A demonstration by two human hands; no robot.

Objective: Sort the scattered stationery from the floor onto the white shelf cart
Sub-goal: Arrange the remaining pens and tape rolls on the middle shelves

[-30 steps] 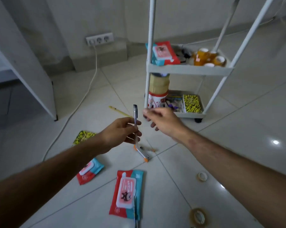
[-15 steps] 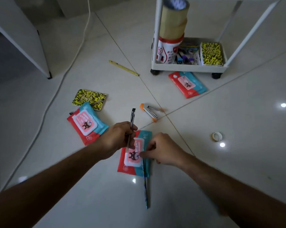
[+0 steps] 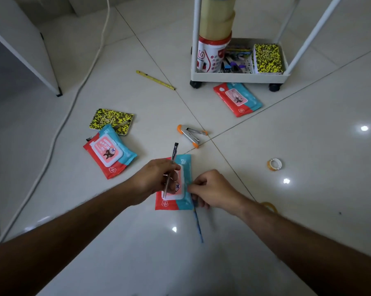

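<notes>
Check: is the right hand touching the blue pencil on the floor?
Touching. The head view shows the right hand with fingertips closed on the blue pencil beside the wipes pack.

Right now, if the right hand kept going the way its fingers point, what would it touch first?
The right hand points left and down, its fingertips pinching at the blue pencil beside the wet wipes pack. It would probably meet that pack's edge first, then the left hand holding the pen; depth is unclear.

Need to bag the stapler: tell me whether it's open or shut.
Open: the stapler lies on the floor with its two arms splayed into a V.
</notes>
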